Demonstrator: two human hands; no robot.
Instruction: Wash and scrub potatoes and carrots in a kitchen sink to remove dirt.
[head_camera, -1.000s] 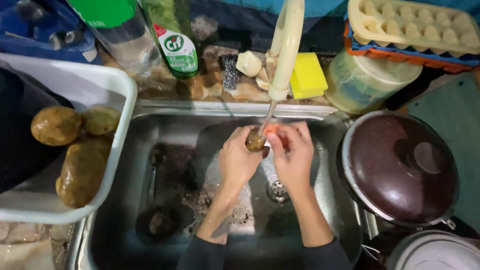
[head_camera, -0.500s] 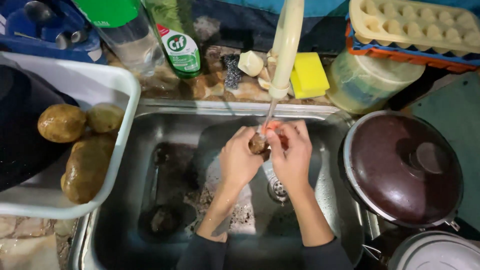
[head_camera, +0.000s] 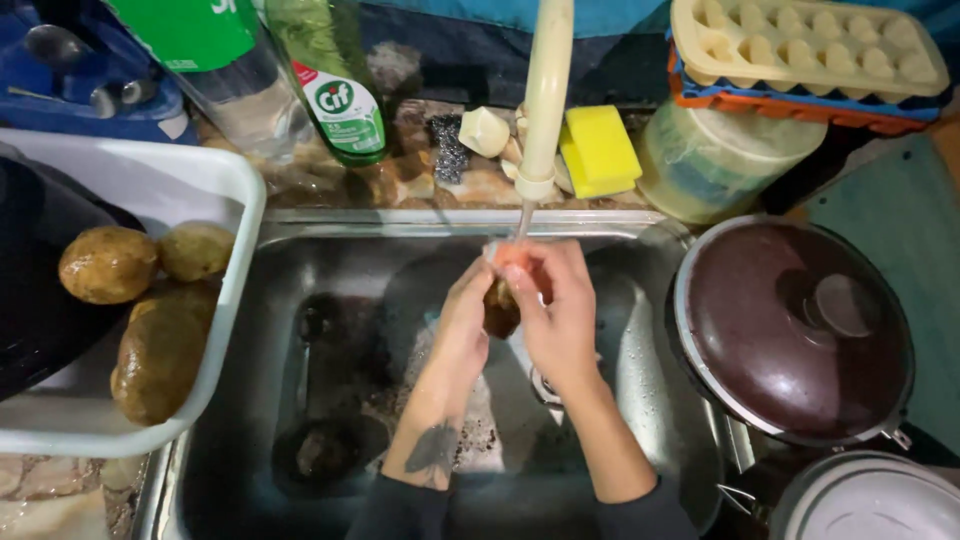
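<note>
Fingers (head_camera: 520, 275) of both hands clasped a small potato (head_camera: 500, 305) under the tap (head_camera: 545, 100), above the sink (head_camera: 640, 350). Wet and slick, it could probably slip free and drop into the dirty basin.

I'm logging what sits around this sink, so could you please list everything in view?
potato: one, brown, held in both hands under the faucet
potatoes in tub: three, brown, left
tub: one, white, left of sink
sink: one, steel, centre
faucet: one, cream, above sink
sponge: one, yellow, behind sink
cleaner bottle: one, green, back ledge
pot lid: one, dark brown, right
egg tray: one, cream, top right
left hand: on potato
right hand: on potato
</note>
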